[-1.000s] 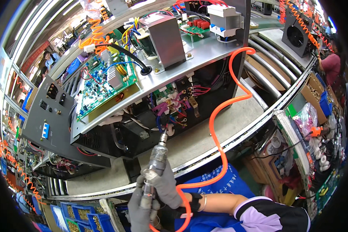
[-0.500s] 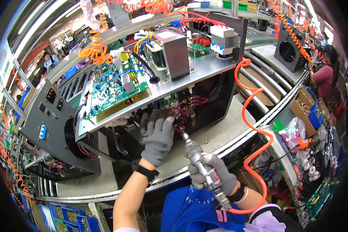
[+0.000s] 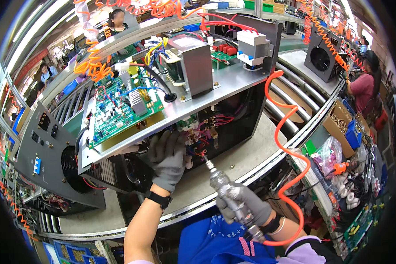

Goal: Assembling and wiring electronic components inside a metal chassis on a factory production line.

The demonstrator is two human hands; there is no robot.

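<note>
Left hand [image 3: 168, 160]: fingertips lost in the dark under the shelf [image 3: 231, 81]; what they touch, cannot tell. Driver [image 3: 221, 181]: grip partly covered by right hand [image 3: 251, 206]; tip near the wires [image 3: 202, 141], contact too small to tell. Left forearm [image 3: 140, 233] cut off by lower edge; same for blue cloth [image 3: 198, 244] and bins [image 3: 59, 251]. Bin contents too small to identify. Coiled hoses [image 3: 167, 8] cut by top edge

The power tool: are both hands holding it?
No: only the right hand grips the power tool; the left hand is below the metal plate.
</note>
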